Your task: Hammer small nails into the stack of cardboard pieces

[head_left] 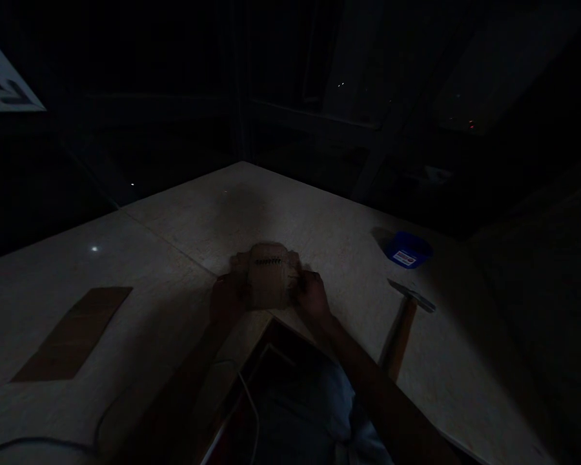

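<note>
A flat brown cardboard piece (75,332) lies well left of the grip. The left hand (229,298) grips the left edge of a tan, blocky, rough-edged piece (268,284), its face bearing a dark, coil-like row; it sits between both hands. The right hand (314,296) pinches its right edge. Right of the grip: a blue container (407,245), label illegible, and a wooden-handled hammer (405,326).

Left fingers (226,284) and right fingers (312,279) holding tan piece (269,287), blue tub (408,250), hammer (403,332), cardboard (75,332)
</note>
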`<action>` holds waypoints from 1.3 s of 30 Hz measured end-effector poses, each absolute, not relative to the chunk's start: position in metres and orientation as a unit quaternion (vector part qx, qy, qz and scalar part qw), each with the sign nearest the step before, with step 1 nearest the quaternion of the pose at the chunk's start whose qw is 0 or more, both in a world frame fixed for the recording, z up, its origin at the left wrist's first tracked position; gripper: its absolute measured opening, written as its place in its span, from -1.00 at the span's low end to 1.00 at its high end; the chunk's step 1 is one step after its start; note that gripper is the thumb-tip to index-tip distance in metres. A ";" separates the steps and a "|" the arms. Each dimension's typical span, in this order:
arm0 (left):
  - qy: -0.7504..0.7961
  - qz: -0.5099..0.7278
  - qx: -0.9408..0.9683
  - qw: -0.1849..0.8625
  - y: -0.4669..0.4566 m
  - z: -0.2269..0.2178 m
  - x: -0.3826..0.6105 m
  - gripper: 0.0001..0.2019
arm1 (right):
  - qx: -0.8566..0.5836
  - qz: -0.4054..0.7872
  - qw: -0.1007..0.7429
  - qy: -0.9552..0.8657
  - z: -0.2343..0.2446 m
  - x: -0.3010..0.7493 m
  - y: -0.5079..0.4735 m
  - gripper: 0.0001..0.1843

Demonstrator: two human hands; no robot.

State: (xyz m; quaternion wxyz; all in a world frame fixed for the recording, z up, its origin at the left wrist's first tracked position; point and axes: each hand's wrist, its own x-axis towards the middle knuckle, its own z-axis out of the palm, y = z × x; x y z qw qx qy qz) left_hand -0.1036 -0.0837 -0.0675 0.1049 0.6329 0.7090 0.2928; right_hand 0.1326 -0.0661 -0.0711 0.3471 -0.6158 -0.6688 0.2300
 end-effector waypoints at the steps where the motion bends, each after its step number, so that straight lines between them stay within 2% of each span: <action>1: 0.704 0.279 0.649 0.068 -0.088 -0.064 -0.100 -0.68 | -0.610 0.219 0.355 -0.673 -0.072 0.134 -0.068 -0.70; 4: 0.666 0.273 0.694 -0.010 -0.098 -0.056 -0.087 -0.65 | -0.576 0.187 0.387 -0.695 -0.076 0.135 -0.072 -0.73; 8: 0.571 0.258 0.779 -0.021 -0.104 -0.058 -0.074 -0.73 | -0.548 0.159 0.383 -0.726 -0.078 0.133 -0.075 -0.81; 15: 0.528 0.272 0.804 0.028 -0.103 -0.071 -0.076 -0.73 | -0.556 0.152 0.269 -0.772 -0.061 0.142 -0.066 -0.70; 19: 0.538 0.292 0.789 0.048 -0.103 -0.072 -0.076 -0.73 | -0.551 0.131 0.255 -0.784 -0.040 0.139 -0.046 -0.71; 22: 0.539 0.276 0.795 0.047 -0.104 -0.070 -0.074 -0.74 | -0.510 0.119 0.245 -0.816 -0.026 0.125 -0.026 -0.72; 26: 0.536 0.257 0.804 0.018 -0.107 -0.069 -0.073 -0.67 | -0.469 0.125 0.180 -0.856 -0.017 0.102 0.000 -0.64; 30: 0.533 0.258 0.806 0.006 -0.108 -0.069 -0.073 -0.65 | -0.421 0.177 0.119 -0.882 -0.021 0.091 0.021 -0.81; 39: 0.546 0.254 0.798 0.031 -0.107 -0.067 -0.069 -0.68 | -0.347 0.209 0.159 -0.900 -0.032 0.111 0.030 -0.67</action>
